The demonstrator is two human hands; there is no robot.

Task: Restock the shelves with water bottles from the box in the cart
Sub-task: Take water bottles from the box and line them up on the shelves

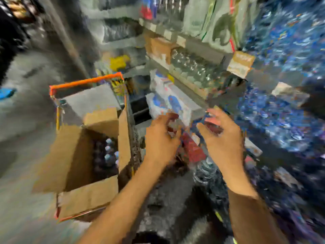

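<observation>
**Restocking under way, box still part full**

At left, the open cardboard box (84, 155) in the orange-rimmed cart (86, 81) still shows bottle caps (109, 150), so work remains. Left hand (160, 138) curls near a red-labelled bottle (193, 148); blur hides whether it grips. Right hand (223, 136) is spread. Packed shelves (193, 74) crowd far right.

The cardboard box (88, 166) at lower left stands open, its flaps spread, so the bottle caps (109, 152) inside can be reached from above. The cart's orange rim (84, 81) borders it behind. At centre right, packed shelves (190, 74) and blurred goods crowd both hands.
</observation>
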